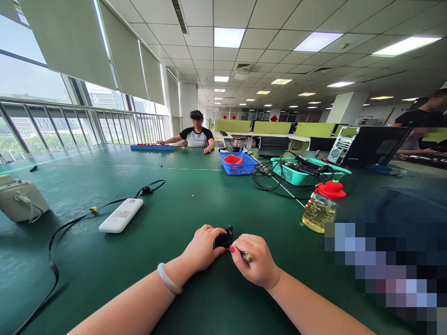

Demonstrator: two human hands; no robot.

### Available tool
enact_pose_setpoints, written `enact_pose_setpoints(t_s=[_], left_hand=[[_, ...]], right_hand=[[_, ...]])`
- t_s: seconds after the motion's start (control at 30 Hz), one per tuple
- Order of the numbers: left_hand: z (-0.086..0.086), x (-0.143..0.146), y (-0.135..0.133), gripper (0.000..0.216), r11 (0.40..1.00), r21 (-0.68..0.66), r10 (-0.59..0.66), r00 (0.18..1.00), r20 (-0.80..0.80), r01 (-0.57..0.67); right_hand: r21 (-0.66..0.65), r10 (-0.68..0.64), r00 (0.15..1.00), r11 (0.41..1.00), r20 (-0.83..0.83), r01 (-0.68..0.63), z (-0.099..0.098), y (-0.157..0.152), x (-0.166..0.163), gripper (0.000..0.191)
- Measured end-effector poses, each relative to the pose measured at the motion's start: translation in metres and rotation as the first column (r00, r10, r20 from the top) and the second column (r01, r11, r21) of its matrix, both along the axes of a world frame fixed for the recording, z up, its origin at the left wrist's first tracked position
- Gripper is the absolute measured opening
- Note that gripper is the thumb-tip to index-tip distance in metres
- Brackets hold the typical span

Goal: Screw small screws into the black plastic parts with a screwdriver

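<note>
My left hand (201,249) rests on the green table (195,204) with its fingers closed round a small black plug-like part (224,238). A pale bangle sits on that wrist. Right beside it my right hand (254,263) is in a fist around a thin tool with a brass-coloured tip (247,256), its point against the black part. Both hands touch at the part, near the table's front edge.
A white power strip (121,215) with a black cable (66,228) lies to the left, a beige appliance (19,199) at far left. A oil bottle with red cap (321,208), blue basket (238,164) and teal basket (296,171) with cables stand right. Another person sits opposite.
</note>
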State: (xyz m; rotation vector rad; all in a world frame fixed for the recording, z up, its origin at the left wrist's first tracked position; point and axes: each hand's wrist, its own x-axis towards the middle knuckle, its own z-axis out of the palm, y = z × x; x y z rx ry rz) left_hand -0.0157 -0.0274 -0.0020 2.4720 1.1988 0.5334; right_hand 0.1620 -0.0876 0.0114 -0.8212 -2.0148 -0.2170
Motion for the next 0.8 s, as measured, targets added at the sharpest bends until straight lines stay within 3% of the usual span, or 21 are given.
enact_pose_setpoints(t_s=[0.8], left_hand=[[-0.0006, 0.0010, 0.0011, 0.039, 1.000, 0.002, -0.007, 1.000, -0.017, 0.007]], right_hand=[[0.021, -0.014, 1.000, 1.000, 0.006, 0.014, -0.0001, -0.0003, 0.0012, 0.027]])
